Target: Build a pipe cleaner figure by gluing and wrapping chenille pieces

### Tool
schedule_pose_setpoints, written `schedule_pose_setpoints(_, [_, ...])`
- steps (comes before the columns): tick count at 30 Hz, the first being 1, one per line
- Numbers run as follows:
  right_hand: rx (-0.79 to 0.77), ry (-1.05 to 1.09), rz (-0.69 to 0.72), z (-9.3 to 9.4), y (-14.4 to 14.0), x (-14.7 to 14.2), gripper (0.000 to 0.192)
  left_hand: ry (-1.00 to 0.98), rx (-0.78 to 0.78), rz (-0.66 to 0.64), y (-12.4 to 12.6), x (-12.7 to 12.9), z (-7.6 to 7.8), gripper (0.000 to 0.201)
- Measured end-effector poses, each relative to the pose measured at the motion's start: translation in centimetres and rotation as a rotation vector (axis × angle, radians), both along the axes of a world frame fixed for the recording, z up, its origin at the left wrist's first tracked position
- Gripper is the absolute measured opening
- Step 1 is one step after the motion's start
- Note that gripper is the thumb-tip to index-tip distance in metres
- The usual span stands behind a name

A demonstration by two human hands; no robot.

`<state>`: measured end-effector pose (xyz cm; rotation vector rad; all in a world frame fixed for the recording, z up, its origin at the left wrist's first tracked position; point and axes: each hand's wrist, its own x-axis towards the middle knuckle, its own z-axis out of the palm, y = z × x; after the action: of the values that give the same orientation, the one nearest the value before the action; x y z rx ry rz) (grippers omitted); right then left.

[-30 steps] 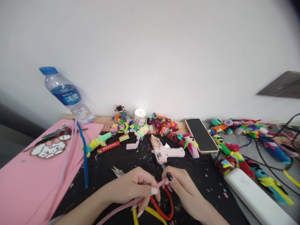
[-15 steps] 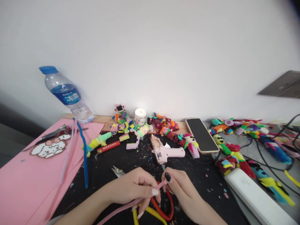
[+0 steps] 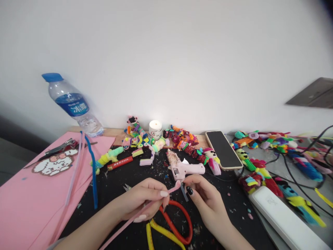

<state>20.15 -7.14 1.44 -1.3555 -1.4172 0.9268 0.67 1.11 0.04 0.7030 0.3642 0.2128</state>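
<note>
Here, low in the centre of the frame, the left hand (image 3: 142, 201) pinches a pink pipe cleaner (image 3: 135, 217) between thumb and fingertips near its upper end, so that the short free tip stands clear for the other hand; the long remainder trails down to the lower left edge. The right hand (image 3: 205, 199) is loosely curled just beside that tip, its fingers apparently closing on the tip, though contact cannot be told for certain. Directly beneath both hands lie red-handled scissors (image 3: 179, 220) and yellow pipe cleaners (image 3: 162, 234), placed where either hand could drop to them. A pink glue gun (image 3: 186, 170) rests just above the hands on the black mat (image 3: 114, 187), its nozzle turned toward the upper left. Finished pipe-cleaner figures (image 3: 182, 140) line the wall at mid-frame beside a lit candle (image 3: 155, 129). A phone (image 3: 223, 150) lies right of centre; a pink sheet (image 3: 28, 198) with a blue pipe cleaner (image 3: 92, 170) fills the lower left, a bottle (image 3: 73, 106) above it.
</note>
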Motion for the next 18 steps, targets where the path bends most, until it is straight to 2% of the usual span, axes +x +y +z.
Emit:
schedule_pose_setpoints(4, [-0.045, 0.065, 0.034, 0.08, 0.09, -0.14, 0.01, -0.011, -0.031, -0.039, 0.01, -0.04, 0.25, 0.021])
schedule_pose_setpoints(9, [-0.121, 0.148, 0.063, 0.32, 0.3, -0.4, 0.009, 0.046, 0.006, -0.068, -0.04, -0.08, 0.33, 0.022])
schedule_pose_setpoints(18, [-0.181, 0.148, 0.084, 0.45, 0.32, -0.56, 0.005, 0.103, 0.061, -0.098, -0.06, -0.03, 0.45, 0.023])
